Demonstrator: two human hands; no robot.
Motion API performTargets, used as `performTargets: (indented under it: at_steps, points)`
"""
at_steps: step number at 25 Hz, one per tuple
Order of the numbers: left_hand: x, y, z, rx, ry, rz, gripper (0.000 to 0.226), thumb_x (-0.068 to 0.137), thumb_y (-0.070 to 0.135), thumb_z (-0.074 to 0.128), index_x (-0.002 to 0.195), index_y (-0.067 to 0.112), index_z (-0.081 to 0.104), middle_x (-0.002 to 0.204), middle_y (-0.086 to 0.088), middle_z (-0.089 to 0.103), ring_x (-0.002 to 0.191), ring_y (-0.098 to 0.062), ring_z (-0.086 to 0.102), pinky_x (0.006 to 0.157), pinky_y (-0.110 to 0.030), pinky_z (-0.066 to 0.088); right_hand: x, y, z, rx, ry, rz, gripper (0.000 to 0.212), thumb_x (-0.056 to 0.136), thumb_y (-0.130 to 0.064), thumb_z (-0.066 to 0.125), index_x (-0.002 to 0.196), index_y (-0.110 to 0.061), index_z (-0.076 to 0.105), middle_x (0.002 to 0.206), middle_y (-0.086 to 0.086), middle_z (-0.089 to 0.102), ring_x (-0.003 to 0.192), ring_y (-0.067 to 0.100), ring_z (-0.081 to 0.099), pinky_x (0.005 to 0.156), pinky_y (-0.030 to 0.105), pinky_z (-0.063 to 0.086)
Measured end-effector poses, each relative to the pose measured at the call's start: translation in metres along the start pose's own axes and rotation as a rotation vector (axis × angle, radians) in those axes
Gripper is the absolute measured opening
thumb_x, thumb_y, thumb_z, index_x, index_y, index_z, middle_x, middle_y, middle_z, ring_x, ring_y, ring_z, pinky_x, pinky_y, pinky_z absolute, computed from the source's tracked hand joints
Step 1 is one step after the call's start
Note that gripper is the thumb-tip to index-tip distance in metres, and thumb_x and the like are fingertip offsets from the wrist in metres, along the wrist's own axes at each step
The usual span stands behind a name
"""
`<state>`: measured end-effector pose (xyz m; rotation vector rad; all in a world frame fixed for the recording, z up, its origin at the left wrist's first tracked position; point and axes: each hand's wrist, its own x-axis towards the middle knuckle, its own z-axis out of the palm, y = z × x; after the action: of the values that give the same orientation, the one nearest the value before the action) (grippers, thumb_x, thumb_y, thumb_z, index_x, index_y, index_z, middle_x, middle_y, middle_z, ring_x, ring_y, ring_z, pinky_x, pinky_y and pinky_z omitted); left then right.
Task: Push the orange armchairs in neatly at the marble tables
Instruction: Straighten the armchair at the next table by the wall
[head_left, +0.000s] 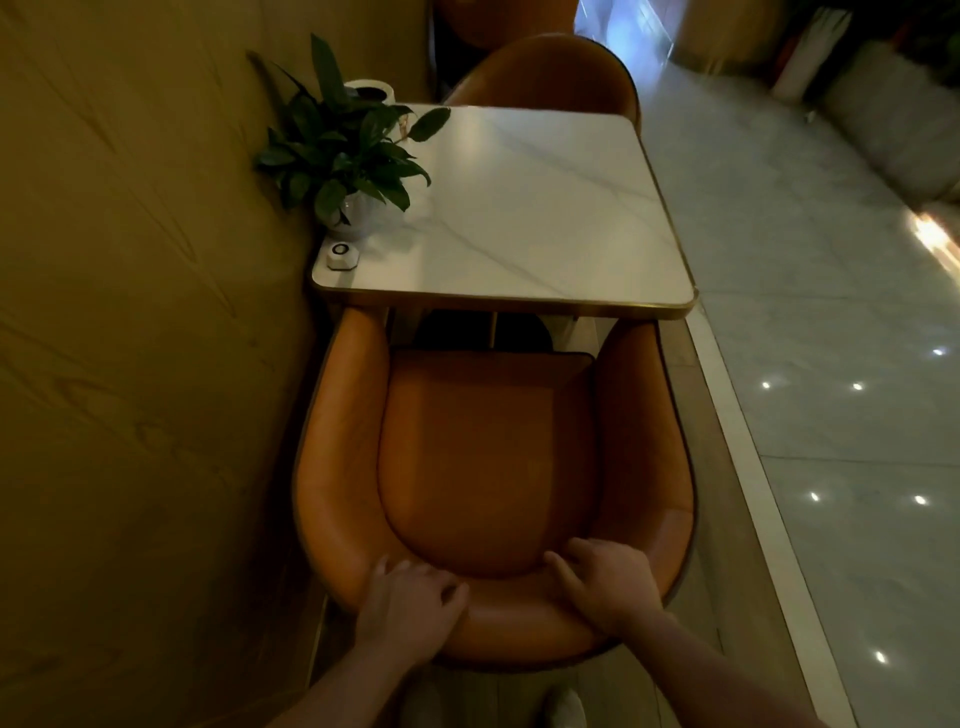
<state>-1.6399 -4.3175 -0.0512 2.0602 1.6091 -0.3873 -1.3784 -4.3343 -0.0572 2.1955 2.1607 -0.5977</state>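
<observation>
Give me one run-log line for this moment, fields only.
step: push in | left hand, right hand: hold near armchair back rim | armrest tips at marble table edge | seat not yet under

The white marble table (519, 208) carries a potted plant (343, 156) at 9 o'clock, a small white button (340, 254) at 8 o'clock and a round white container (371, 91) at 11 o'clock. On the floor (831, 415), an orange armchair (488, 457) stands at its 6 o'clock.
</observation>
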Motion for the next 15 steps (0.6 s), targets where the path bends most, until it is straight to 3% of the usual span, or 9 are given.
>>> performTargets:
  at_steps: [3, 5, 8, 11, 15]
  points:
    - [0.005, 0.002, -0.001, 0.016, 0.032, -0.007, 0.082, 0.073, 0.067, 0.002, 0.118, 0.037, 0.064, 0.124, 0.014, 0.064, 0.119, -0.010, 0.052, 0.111, -0.042, 0.021, 0.015, 0.017, -0.005, 0.012, -0.035, 0.058, 0.067, 0.085, -0.082, 0.021, 0.079, -0.029, 0.062, 0.070, -0.010, 0.060, 0.064, 0.005, 0.057, 0.059, 0.024, 0.047]
    - [0.006, -0.002, -0.001, 0.046, 0.014, -0.024, 0.081, 0.072, 0.069, 0.003, 0.118, 0.040, 0.063, 0.124, 0.015, 0.063, 0.118, -0.010, 0.051, 0.106, -0.042, 0.024, 0.009, 0.015, -0.001, 0.024, -0.025, 0.075, 0.069, 0.084, -0.082, 0.020, 0.078, -0.028, 0.063, 0.068, -0.009, 0.060, 0.064, 0.006, 0.058, 0.058, 0.024, 0.046]
    - [0.009, -0.003, 0.004, 0.049, 0.025, -0.028, 0.066, 0.078, 0.069, 0.016, 0.111, 0.043, 0.067, 0.116, 0.013, 0.067, 0.112, -0.015, 0.056, 0.098, -0.045, 0.029, 0.008, 0.012, -0.003, 0.032, -0.091, 0.117, 0.056, 0.092, -0.071, 0.030, 0.081, -0.027, 0.063, 0.073, -0.009, 0.061, 0.068, 0.006, 0.058, 0.063, 0.026, 0.049]
    - [0.020, -0.003, -0.011, 0.049, -0.120, -0.059, 0.050, 0.088, 0.065, 0.031, 0.118, 0.042, 0.064, 0.124, 0.013, 0.061, 0.120, -0.017, 0.048, 0.097, -0.045, 0.026, 0.018, 0.003, -0.007, 0.042, -0.237, 0.139, 0.036, 0.097, -0.059, 0.041, 0.091, -0.031, 0.063, 0.084, -0.011, 0.062, 0.078, 0.007, 0.060, 0.072, 0.028, 0.053]
    - [0.037, 0.000, -0.023, 0.029, -0.198, -0.094, 0.044, 0.097, 0.055, 0.033, 0.118, 0.036, 0.065, 0.126, 0.009, 0.062, 0.121, -0.018, 0.047, 0.094, -0.043, 0.027, 0.022, -0.007, -0.003, 0.036, -0.294, 0.157, 0.033, 0.098, -0.054, 0.043, 0.099, -0.029, 0.063, 0.092, -0.007, 0.064, 0.085, 0.013, 0.062, 0.076, 0.033, 0.054]
